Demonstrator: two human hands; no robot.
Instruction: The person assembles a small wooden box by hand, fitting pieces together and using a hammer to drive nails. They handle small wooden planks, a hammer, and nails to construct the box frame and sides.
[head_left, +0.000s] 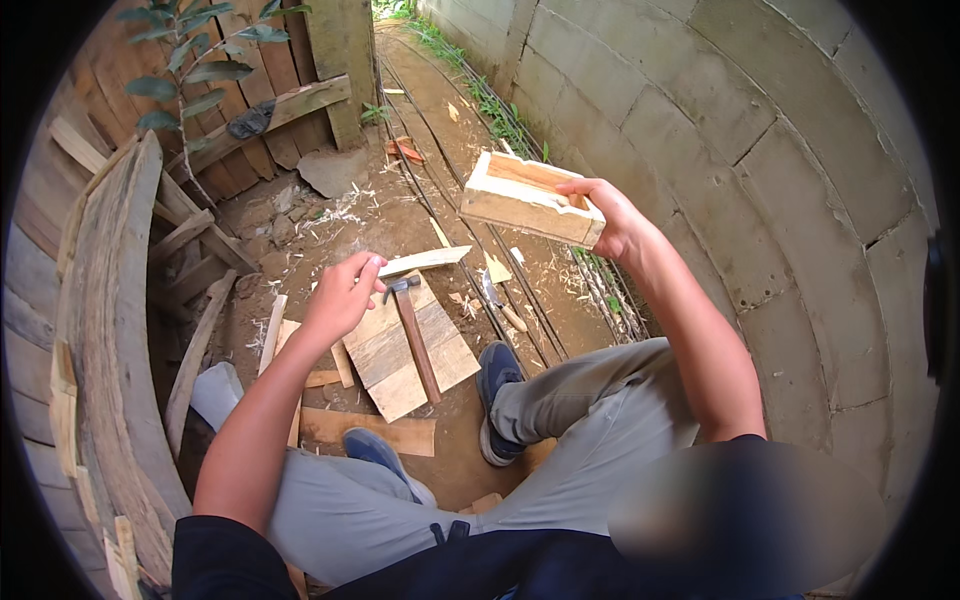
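Observation:
My right hand (618,215) grips a small open-topped wooden box (525,212) by its right end, raised off the ground and tilted. My left hand (347,295) is closed, its fingers pinching the near end of a thin pale wooden strip (428,260) that points right. Below that hand, a claw hammer (416,340) with a brown wooden handle lies across a square board of joined planks (375,352). On the dirt right of the board rests a knife (505,308) with a wooden handle.
Wood offcuts (370,432) and shavings (335,215) litter the dirt. Long weathered planks (110,350) lean at the left, near a leafy plant (185,75) and a wooden fence (240,60). Black hoses (425,140) run along the ground beside a concrete block wall (690,130) on the right.

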